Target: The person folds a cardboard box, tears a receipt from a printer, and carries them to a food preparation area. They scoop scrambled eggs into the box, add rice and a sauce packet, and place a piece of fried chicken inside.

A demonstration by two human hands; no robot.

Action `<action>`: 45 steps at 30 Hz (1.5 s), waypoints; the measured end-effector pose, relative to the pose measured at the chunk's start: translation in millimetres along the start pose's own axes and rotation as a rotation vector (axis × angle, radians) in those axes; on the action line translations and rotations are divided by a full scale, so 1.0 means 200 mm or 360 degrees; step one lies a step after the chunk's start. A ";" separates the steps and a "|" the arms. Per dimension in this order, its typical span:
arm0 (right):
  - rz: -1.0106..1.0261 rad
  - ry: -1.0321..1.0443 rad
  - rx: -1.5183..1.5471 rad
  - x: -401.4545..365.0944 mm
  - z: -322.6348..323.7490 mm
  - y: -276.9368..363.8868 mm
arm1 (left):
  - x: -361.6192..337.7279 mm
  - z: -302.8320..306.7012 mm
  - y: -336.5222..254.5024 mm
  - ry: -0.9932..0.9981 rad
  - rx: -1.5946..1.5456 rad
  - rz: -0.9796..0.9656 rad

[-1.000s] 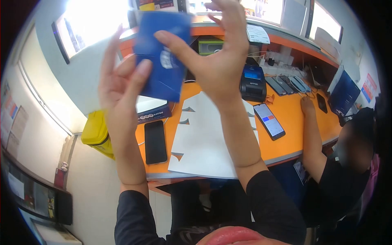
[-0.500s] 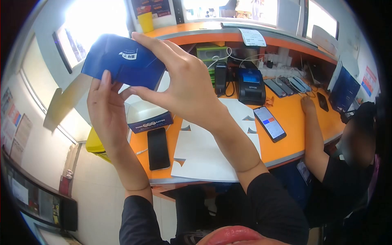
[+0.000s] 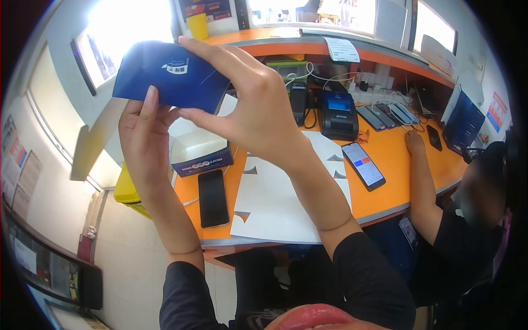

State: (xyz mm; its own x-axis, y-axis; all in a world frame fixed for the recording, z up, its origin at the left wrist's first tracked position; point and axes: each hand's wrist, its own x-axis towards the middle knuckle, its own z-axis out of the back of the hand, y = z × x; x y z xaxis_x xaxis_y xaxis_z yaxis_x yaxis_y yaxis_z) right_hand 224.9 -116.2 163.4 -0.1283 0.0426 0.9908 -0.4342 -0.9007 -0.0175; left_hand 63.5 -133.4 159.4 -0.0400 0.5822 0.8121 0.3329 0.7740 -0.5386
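Up at the left, a blue cardboard box [image 3: 148, 69] with white print hangs in the air between my two hands. My left hand [image 3: 146, 132] grips its lower edge, thumb on the blue face and fingers behind. My right hand [image 3: 250, 104] pinches the right end, its fingers over the top edge and its thumb below. A pale flap [image 3: 91, 151] hangs down at the left, seemingly part of the same box. Below my hands stands a folded open carton [image 3: 204, 161], white inside and blue outside. Flat white cardboard blanks [image 3: 286, 203] lie beneath my right forearm.
On the orange counter [image 3: 396, 170] lie a dark phone [image 3: 213, 198] and a phone with a lit screen [image 3: 363, 165]. A black printer [image 3: 338, 121] stands behind, beside several cabled phones [image 3: 379, 115]. A co-worker's hand [image 3: 415, 144] rests at right. A yellow container [image 3: 129, 192] stands left.
The blue box has turned slightly and shifted a little right, its face flatter to view. The hanging pale flap has moved right and is less blurred. Both hands keep their hold.
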 end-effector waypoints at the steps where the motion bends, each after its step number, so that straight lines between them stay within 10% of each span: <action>1: -0.0007 -0.0015 -0.0014 0.00 0.00 0.00 | 0.00 0.00 0.00 0.0058 -0.0081 0.0081; 34: 0.0145 -0.0433 -0.0093 0.01 -0.06 -0.07 | -0.03 -0.02 0.03 0.0133 0.0182 -0.0081; 41: -0.0365 -0.0904 0.0338 0.01 -0.04 -0.16 | 0.04 -0.05 0.08 -0.0289 0.0384 -0.0382; 45: -0.0739 -0.1146 0.0905 -0.02 -0.09 -0.18 | 0.09 0.04 0.19 -0.1057 0.0430 -0.0336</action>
State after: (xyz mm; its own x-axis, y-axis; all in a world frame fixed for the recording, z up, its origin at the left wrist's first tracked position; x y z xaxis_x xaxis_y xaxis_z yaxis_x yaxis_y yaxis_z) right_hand 225.2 -77.2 157.4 0.5909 0.3383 0.7324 0.2058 -0.9410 0.2685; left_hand 67.8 -90.4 152.0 -0.6664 0.3759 0.6439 0.0153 0.8703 -0.4922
